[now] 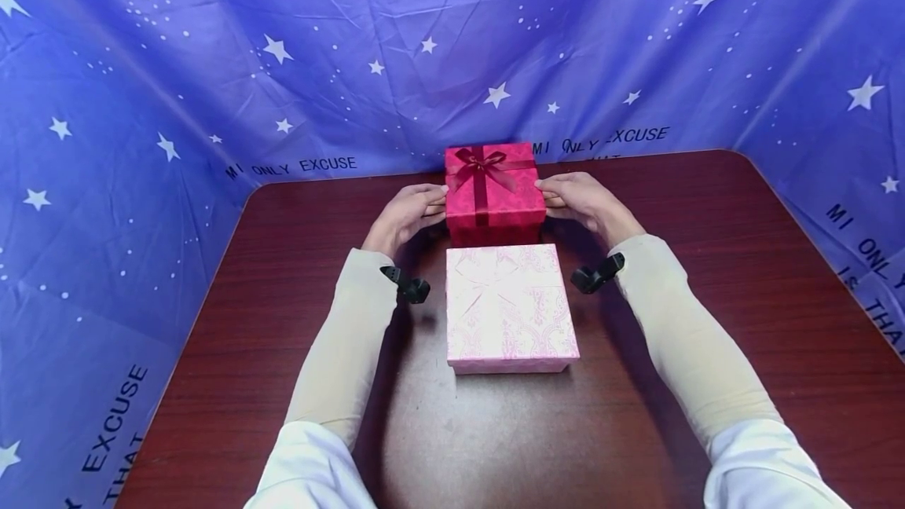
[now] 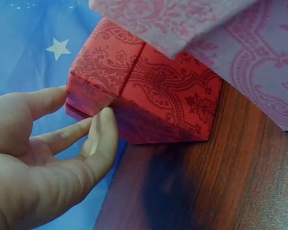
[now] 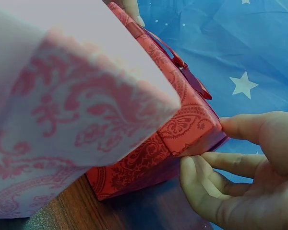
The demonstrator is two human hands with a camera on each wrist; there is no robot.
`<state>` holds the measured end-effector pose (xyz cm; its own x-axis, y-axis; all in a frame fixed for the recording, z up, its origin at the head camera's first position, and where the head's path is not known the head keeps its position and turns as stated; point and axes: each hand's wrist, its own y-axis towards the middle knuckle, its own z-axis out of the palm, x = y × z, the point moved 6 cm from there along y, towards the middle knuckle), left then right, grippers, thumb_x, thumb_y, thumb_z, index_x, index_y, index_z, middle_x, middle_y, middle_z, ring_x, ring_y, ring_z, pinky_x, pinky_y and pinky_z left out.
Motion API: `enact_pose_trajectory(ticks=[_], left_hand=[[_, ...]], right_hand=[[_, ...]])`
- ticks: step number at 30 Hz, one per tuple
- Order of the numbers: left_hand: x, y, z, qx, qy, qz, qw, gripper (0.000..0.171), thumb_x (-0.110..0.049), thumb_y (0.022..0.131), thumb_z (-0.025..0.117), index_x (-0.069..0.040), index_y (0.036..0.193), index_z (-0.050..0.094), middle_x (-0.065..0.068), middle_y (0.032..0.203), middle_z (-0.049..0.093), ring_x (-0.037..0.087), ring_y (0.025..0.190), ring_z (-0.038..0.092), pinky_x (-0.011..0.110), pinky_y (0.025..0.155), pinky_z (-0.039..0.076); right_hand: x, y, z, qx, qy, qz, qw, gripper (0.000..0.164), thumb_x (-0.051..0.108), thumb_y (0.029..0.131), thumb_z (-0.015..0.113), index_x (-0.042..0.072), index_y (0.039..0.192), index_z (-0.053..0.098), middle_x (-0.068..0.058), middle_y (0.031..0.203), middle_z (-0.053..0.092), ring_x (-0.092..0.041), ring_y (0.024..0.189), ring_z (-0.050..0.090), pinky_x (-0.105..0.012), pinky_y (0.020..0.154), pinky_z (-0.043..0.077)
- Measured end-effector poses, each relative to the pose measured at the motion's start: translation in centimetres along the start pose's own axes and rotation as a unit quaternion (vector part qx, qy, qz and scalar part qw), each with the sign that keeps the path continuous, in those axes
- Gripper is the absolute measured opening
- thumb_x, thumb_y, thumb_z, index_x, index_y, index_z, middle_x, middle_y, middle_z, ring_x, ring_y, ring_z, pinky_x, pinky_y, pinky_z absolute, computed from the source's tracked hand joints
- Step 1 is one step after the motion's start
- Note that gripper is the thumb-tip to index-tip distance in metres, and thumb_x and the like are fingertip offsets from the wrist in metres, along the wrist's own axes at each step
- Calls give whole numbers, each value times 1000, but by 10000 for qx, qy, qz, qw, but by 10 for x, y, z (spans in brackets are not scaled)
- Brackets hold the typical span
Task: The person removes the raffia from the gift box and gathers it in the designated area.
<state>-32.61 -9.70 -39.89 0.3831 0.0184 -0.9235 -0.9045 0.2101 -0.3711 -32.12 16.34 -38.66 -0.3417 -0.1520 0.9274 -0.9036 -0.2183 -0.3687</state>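
A red gift box (image 1: 493, 230) with a damask pattern stands at the back of the table. Its lid (image 1: 519, 206) bears a dark red ribbon bow (image 1: 483, 167) and sits on the base. My left hand (image 1: 410, 214) grips the lid's left side, thumb at the top edge and fingertips at its lower rim. On the opposite side my right hand (image 1: 583, 201) pinches the lid in the same manner. Directly in front is a larger pale pink gift box (image 1: 509, 305), lidded and patterned, with a pale bow. It hides part of the red box in both wrist views.
The dark reddish-brown wooden table (image 1: 269, 320) reaches out on both sides of the boxes. Behind it hangs a blue cloth (image 1: 396, 30) with white stars and lettering. A black wrist camera (image 1: 406, 286) is on the left wrist and another camera (image 1: 597, 273) on the right.
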Motion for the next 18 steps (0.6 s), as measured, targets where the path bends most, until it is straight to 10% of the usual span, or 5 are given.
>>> enact_pose_trajectory(ticks=[9,18], left_hand=[[-4,-3,1,32,39,48,10000,36,-14,98,54,5,128,51,1,88,60,10,78,60,25,85,52],[-11,-6,3,16,94,109,9999,34,-13,98,53,5,127,52,1,87,60,10,78,60,29,90,53]], right_hand=[[3,-1,-1,-55,-186,-5,9998,49,22,98,52,-7,135,41,3,96,59,-2,83,62,-20,75,55],[10,-5,-1,-15,-57,-117,9999,49,21,98,54,-9,135,42,11,77,66,0,74,64,-19,72,55]])
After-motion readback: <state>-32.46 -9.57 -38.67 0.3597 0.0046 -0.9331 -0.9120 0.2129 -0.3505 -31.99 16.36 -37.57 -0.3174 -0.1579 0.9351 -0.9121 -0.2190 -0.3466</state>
